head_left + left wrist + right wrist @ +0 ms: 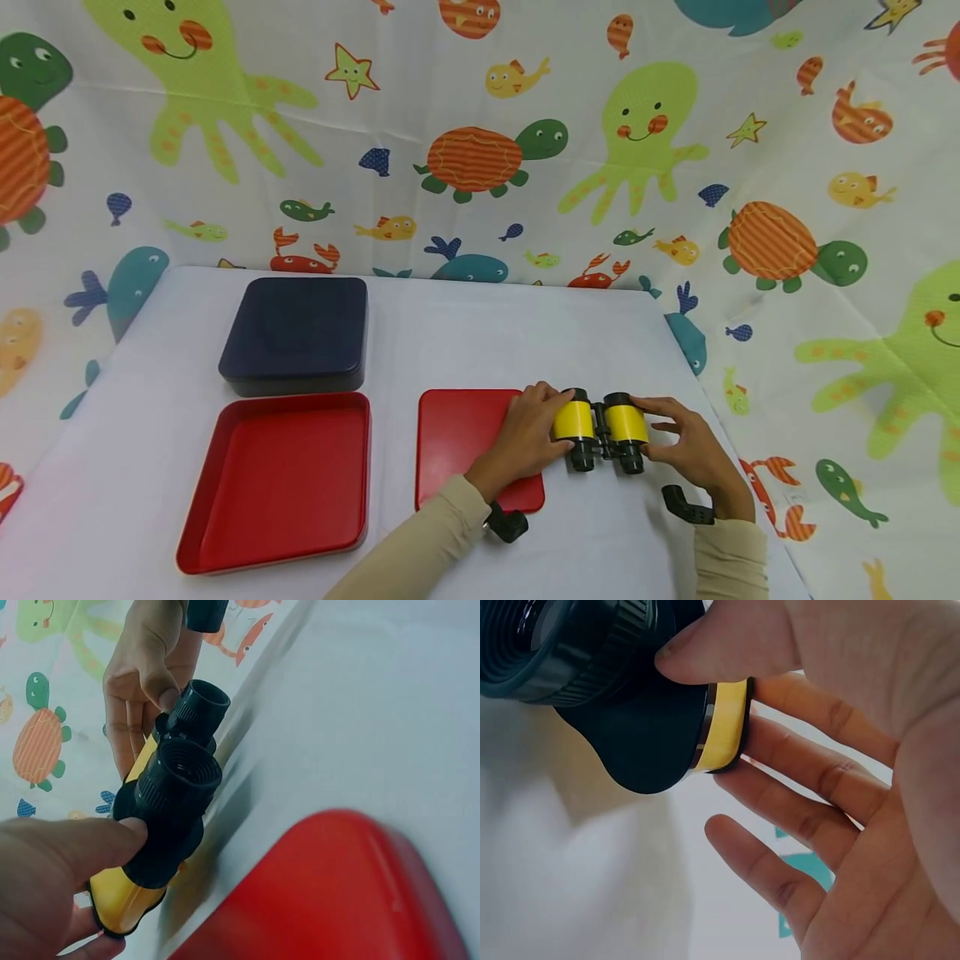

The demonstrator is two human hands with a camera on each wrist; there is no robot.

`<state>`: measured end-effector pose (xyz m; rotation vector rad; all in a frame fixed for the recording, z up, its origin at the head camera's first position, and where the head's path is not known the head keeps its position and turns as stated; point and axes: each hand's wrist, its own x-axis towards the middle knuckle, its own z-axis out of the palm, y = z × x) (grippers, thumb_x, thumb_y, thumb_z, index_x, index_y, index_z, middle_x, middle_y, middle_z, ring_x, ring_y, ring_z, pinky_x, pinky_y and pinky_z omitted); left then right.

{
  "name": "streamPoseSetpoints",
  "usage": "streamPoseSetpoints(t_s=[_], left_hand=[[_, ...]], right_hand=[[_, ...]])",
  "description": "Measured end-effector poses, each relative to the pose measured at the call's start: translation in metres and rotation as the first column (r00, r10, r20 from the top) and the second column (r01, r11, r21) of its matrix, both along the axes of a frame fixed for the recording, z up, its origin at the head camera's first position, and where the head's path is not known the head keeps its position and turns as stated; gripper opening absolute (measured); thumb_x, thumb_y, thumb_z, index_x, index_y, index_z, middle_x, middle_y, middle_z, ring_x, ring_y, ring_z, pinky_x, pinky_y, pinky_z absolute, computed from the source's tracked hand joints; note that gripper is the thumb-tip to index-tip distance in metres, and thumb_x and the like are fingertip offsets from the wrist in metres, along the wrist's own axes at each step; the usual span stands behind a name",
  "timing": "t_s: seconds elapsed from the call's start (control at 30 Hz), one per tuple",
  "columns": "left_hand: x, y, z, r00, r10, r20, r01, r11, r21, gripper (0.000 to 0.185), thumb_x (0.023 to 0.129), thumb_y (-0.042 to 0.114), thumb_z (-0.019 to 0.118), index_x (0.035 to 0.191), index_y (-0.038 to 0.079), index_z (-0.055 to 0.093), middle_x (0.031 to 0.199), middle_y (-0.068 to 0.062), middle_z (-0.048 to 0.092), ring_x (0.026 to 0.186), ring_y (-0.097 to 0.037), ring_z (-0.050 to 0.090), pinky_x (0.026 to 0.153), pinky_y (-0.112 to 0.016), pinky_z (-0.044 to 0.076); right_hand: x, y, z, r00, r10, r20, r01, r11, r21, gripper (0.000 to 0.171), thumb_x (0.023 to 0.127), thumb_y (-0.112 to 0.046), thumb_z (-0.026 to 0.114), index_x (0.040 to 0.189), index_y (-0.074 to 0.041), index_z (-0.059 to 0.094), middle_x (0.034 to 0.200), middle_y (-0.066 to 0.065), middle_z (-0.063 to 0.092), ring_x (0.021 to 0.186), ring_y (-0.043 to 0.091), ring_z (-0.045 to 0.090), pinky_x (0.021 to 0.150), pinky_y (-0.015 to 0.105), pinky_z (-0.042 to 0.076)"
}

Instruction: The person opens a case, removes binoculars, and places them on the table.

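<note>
Both hands hold a pair of black and yellow binoculars (621, 423) at the right of the table, eyepieces toward the person. My left hand (528, 433) grips the left barrel, its thumb against the black eyepiece end and its fingers at the far end. On the other barrel, my right hand (686, 442) pinches between thumb and fingers; in the right wrist view its little finger stands off the yellow casing (726, 727). Beneath the left wrist lies a red lid (457, 433), partly hidden by that hand. In the left wrist view a shadow falls beneath the binoculars (169, 795).
An open red tray (288, 483) stands on the left of the white table (480, 333). Behind it is a dark blue box (300, 329). A curtain (480, 83) printed with sea animals hangs behind the table and down its right side.
</note>
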<state>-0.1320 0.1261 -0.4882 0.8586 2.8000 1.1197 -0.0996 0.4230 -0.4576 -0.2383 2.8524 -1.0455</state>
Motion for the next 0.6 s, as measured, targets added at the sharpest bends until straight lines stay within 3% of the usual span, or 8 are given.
streamPoseSetpoints(t_s=[0.43, 0.6], left_hand=[[0.0006, 0.0106, -0.0012, 0.999, 0.023, -0.031, -0.023, 1.0, -0.002, 0.074, 0.088, 0.034, 0.088, 0.153, 0.018, 0.058, 0.131, -0.004, 0.063, 0.119, -0.018, 0.057, 0.087, -0.029, 0.04], [0.0004, 0.0112, -0.0028, 0.999, 0.031, -0.037, -0.031, 1.0, -0.003, 0.075, 0.086, 0.035, 0.089, 0.153, 0.019, 0.058, 0.13, -0.003, 0.064, 0.117, -0.018, 0.058, 0.086, -0.028, 0.039]], right_hand=[[-0.0017, 0.0097, -0.0043, 1.0, 0.0, 0.021, 0.001, 1.0, -0.01, 0.071, 0.085, -0.001, 0.081, 0.152, -0.011, 0.058, 0.152, 0.018, 0.058, 0.136, 0.042, 0.055, 0.107, 0.066, 0.052], [-0.0012, 0.0104, -0.0061, 1.0, -0.001, 0.022, 0.001, 1.0, -0.004, 0.071, 0.086, -0.001, 0.081, 0.153, -0.012, 0.057, 0.153, 0.017, 0.057, 0.137, 0.04, 0.055, 0.108, 0.058, 0.055]])
